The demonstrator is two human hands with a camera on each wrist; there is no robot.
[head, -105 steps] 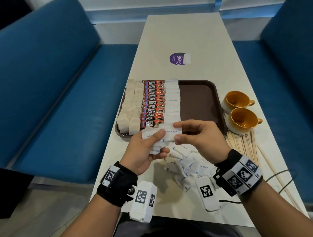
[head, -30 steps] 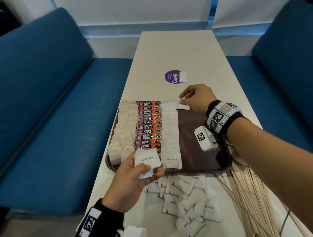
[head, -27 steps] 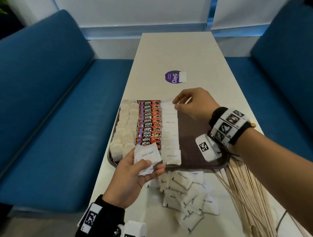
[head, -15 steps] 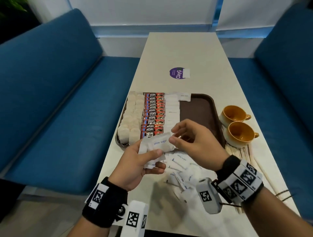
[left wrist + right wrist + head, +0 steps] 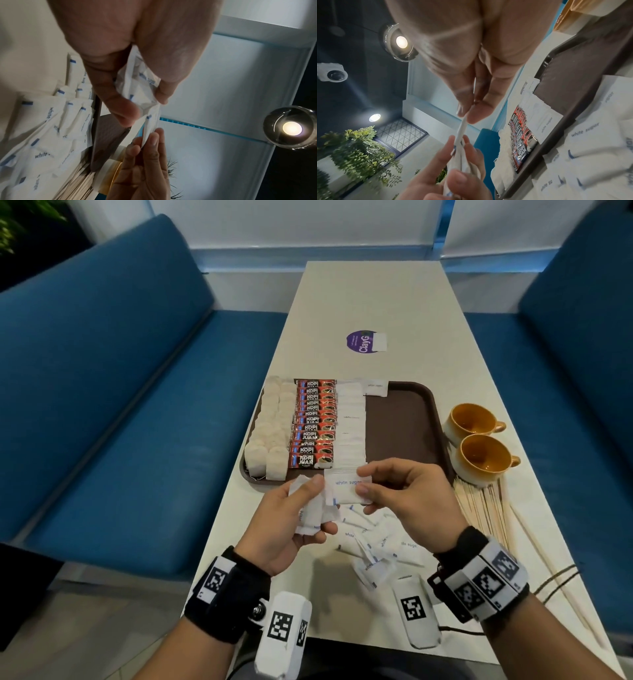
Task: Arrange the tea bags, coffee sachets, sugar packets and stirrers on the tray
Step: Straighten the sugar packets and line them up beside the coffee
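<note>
A brown tray (image 5: 400, 422) holds two columns of tea bags (image 5: 270, 433), a column of red coffee sachets (image 5: 313, 422) and a column of white sugar packets (image 5: 351, 426). One more sugar packet (image 5: 375, 387) lies at the tray's far edge. Just before the tray's near edge, my left hand (image 5: 305, 508) grips a small stack of sugar packets (image 5: 140, 86). My right hand (image 5: 363, 484) pinches the top packet (image 5: 344, 489) by its right end, thumb and forefinger closed on its edge (image 5: 462, 125). Loose sugar packets (image 5: 373, 542) lie on the table beneath my hands. Wooden stirrers (image 5: 486, 508) lie to the right.
Two orange cups (image 5: 474, 421) (image 5: 483, 458) stand right of the tray, just beyond the stirrers. A purple sticker (image 5: 364, 342) marks the table further back. Blue benches flank the table. A cable (image 5: 555, 580) runs off the near right corner.
My right hand left one sugar packet at the tray's far edge, then came back to my left hand. It now pinches the stack's top packet, which has slid a little to the right.
</note>
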